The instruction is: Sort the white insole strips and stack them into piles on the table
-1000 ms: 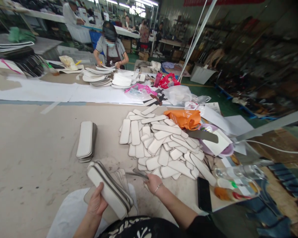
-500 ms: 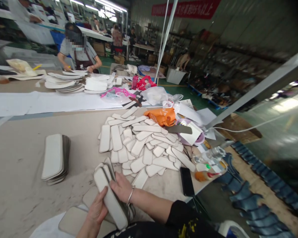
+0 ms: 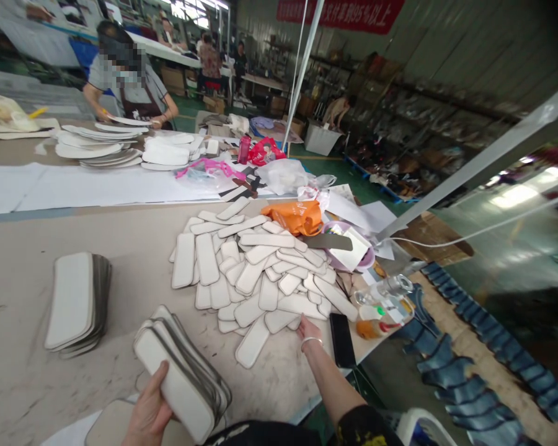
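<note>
My left hand (image 3: 151, 406) grips a thick stack of white, round-cornered oblong panels (image 3: 179, 378) with grey edges, its thumb on the top one. The stack is tilted near the table's front edge. My right hand (image 3: 309, 329), a bangle on its wrist, is at the near right side of a loose pile of similar panels (image 3: 251, 266). Its fingers close on the end of one white panel (image 3: 279, 320); the fingertips are partly hidden. Another neat stack of panels (image 3: 72, 300) lies to the left, apart from both hands.
A black phone (image 3: 342, 341) lies right of my right hand, near bottles (image 3: 372, 328) at the table's edge. Behind the pile are an orange bag (image 3: 295, 217) and a purple basin (image 3: 367, 261). Across the table a person (image 3: 130, 87) handles white sheets. A slanted metal post (image 3: 474, 155) rises at right.
My right hand has left the held stack and moved right to the pile's near edge. My left hand keeps the stack, now farther left in view. The whole view has shifted slightly.
</note>
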The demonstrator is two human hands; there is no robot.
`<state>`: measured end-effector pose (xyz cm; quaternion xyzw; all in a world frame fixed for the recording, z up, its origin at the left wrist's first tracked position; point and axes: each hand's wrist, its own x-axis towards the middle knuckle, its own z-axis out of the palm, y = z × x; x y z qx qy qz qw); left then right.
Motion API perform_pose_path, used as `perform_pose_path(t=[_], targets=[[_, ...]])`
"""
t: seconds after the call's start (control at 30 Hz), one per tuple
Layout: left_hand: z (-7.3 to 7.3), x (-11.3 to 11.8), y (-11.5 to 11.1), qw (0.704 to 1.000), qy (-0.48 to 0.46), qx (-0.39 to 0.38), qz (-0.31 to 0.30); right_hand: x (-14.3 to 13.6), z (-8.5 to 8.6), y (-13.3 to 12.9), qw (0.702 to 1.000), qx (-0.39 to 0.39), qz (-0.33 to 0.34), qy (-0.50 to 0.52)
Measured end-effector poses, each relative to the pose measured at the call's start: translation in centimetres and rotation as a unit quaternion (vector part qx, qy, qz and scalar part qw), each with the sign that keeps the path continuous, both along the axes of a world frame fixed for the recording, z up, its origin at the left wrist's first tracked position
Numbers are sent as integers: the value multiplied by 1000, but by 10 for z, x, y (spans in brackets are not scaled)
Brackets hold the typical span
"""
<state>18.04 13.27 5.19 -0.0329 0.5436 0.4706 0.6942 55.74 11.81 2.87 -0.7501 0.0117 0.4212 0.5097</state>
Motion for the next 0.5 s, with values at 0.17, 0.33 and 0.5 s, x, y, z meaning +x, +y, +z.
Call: perform_pose_path(t=[0.17,0.33,0.5], targets=[[5,10,-3,999,-24,-38,-27,2,-3,40,995,-26,-85,42],[7,8,-3,999,-22,-31,-19,9,0,67,992,-33,-87,83],[5,7,-3,999,-18,-33,-12,7,-2,51,996,-34,-43,75]])
